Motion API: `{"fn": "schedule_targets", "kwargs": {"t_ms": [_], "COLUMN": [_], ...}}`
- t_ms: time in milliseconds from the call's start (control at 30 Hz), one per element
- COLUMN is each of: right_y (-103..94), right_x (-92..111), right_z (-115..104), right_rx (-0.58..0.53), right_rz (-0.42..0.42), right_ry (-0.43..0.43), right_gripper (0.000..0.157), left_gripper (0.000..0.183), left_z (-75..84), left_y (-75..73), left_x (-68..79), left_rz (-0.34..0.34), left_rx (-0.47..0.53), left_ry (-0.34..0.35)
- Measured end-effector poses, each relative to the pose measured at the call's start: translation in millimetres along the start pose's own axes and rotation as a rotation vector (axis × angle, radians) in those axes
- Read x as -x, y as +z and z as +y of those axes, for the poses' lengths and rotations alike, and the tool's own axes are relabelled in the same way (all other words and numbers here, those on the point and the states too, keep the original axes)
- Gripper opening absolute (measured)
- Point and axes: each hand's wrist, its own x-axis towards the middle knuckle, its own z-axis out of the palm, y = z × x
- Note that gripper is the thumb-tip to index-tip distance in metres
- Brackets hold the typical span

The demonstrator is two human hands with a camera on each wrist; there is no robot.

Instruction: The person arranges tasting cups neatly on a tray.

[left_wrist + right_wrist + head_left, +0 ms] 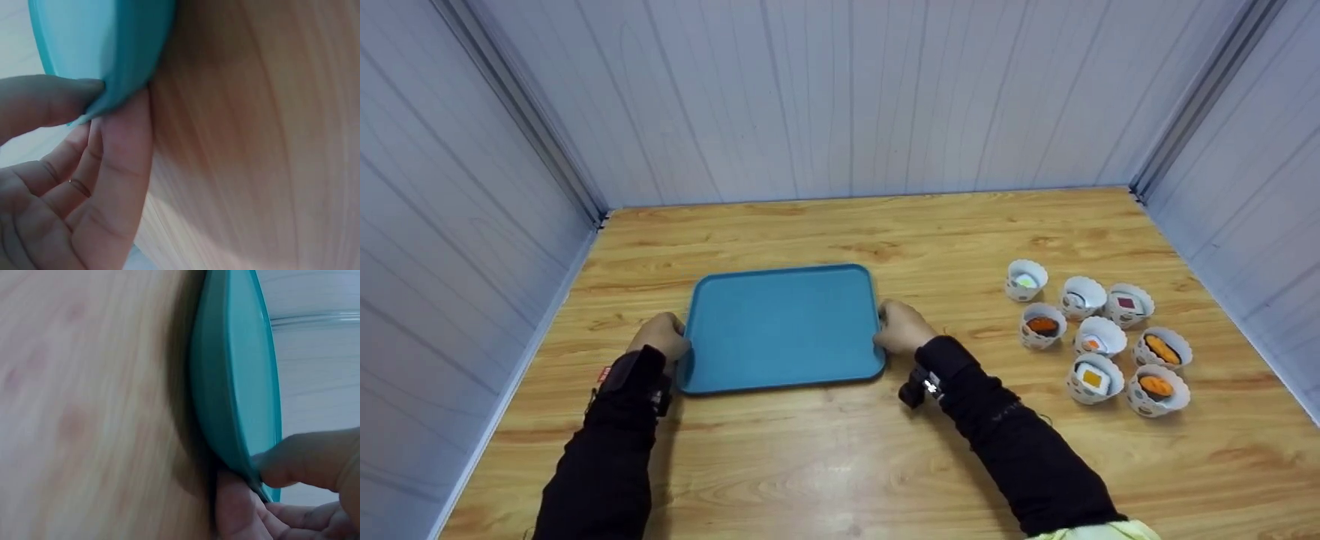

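Note:
A blue rectangular tray [782,327] lies left of the middle of the wooden table, with nothing on it. My left hand [661,337] pinches its left rim; in the left wrist view the thumb [50,101] is on top and the fingers [121,163] are beneath the rim. At the opposite short side, my right hand [904,328] grips the right rim. The right wrist view shows that thumb [309,458] over the edge and the fingertips [236,503] tucked under it.
Several white paper cups [1099,335] with sushi pieces in them stand grouped on the right of the table [810,457]. Among them are orange-topped pieces [1156,386]. Pale panel walls [847,97] enclose the back and both sides.

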Motion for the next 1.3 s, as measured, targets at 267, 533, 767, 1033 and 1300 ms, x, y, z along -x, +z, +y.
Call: {"fn": "schedule_targets", "kwargs": {"t_ms": [267, 533, 767, 1033, 1300], "right_y": [-17.9, -30.9, -43.4, -54.7, -63.4], "right_x": [14, 35, 54, 79, 105], "right_z": [23, 47, 65, 83, 98], "right_rx": [-0.029, -0.044, -0.020, 0.039, 0.064], "right_rz": [-0.044, -0.113, -0.131, -0.103, -0.085], "right_ry": [0.026, 0.002, 0.007, -0.048, -0.048], "right_gripper": [0.045, 0.051, 0.056, 0.069, 0.075], "left_gripper": [0.023, 0.019, 0.011, 0.022, 0.027], "left_z": [20.5, 32.7, 49.3, 66.2, 81.8], "left_y": [18.0, 33.6, 47.6, 66.4, 87.2], "left_x": [3.4, 5.4, 16.3, 24.8, 25.8], "left_rz": [-0.026, -0.086, -0.107, -0.140, -0.071], "left_rx": [-0.038, -0.049, -0.023, 0.024, -0.048], "left_ry": [0.015, 0.061, 0.095, 0.126, 0.205]}}
